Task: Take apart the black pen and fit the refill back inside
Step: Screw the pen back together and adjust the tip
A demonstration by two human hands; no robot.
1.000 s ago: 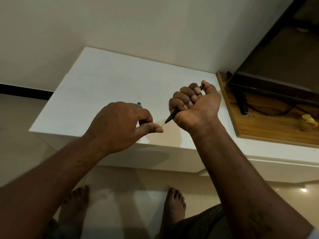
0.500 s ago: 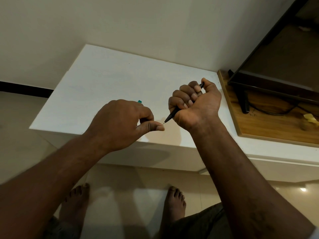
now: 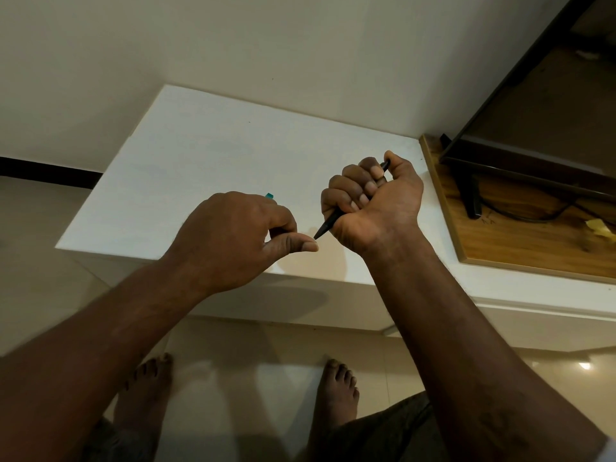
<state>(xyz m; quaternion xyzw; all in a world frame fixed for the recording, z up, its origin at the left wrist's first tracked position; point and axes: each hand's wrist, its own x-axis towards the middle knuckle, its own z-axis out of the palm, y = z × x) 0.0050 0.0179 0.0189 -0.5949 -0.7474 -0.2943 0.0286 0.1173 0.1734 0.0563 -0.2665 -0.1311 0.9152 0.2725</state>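
My right hand (image 3: 375, 203) is a fist around the black pen (image 3: 328, 225). The pen's tapered front end sticks out below the fist toward the left, and its back end shows above the thumb. My left hand (image 3: 233, 235) pinches thumb and forefinger right at the pen's thin metal tip (image 3: 315, 240). A small teal piece (image 3: 269, 195) peeks out behind the left hand's knuckles; what it belongs to is hidden. Both hands hover over the front part of the white table (image 3: 200, 161).
A wooden board (image 3: 500, 248) lies on the right of the table, carrying a dark screen's stand (image 3: 470, 198), a cable and a yellow scrap (image 3: 596, 228). A wall stands behind. Below the table edge are a tiled floor and my bare feet.
Both hands have stayed nearly in place. The left thumb and forefinger have closed in onto the pen's tip, and the short stretch of thin tip seen earlier is now mostly covered.
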